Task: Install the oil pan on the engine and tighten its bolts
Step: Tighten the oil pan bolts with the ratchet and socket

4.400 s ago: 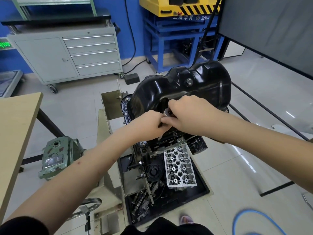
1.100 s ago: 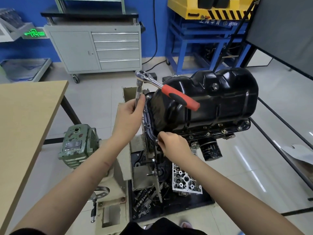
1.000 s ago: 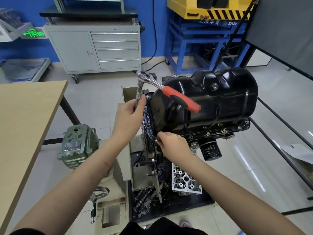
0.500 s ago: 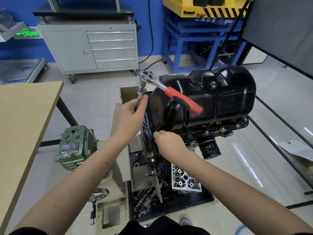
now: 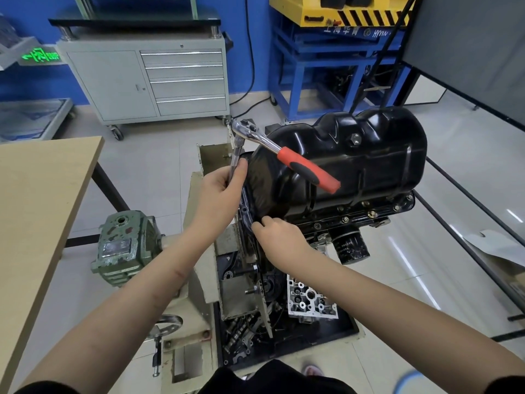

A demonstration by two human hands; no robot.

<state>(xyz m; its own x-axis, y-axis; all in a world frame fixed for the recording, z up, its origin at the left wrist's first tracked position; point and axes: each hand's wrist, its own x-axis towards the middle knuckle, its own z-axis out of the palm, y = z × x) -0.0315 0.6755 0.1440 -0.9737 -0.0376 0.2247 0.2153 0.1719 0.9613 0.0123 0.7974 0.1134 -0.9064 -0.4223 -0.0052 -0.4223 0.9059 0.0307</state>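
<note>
— What's around the stand right now?

— A wooden table (image 5: 37, 200) on the left, a green gearbox (image 5: 125, 245) just beside the stand's beige frame (image 5: 199, 280), and a grey drawer cabinet (image 5: 159, 81) back against the blue wall. A blue frame (image 5: 326, 69) carries a yellow machine behind the engine. Low down, a cylinder head (image 5: 311, 301) lies in the black tray (image 5: 341, 328).

— Anything in the way?

— The ratchet's red handle (image 5: 308, 169) juts across the front of the pan, and the oil filter (image 5: 352, 247) hangs under the flange near the right arm.

— And the pan itself?

— The black pan (image 5: 355, 163) sits on top of the upturned engine (image 5: 369, 214), bolts (image 5: 372, 214) showing along its near flange.

— The hands?

— The left hand (image 5: 220, 194) is curled round the ratchet's (image 5: 250, 132) steel extension (image 5: 235, 160), upright at the pan's left end. The right hand (image 5: 279, 237) is at the near left corner of the flange, fingertips (image 5: 262, 223) pinched in against the rim; what they pinch I can't tell.

— So both at the same end?

— Yes, left above, right below, close together.
</note>
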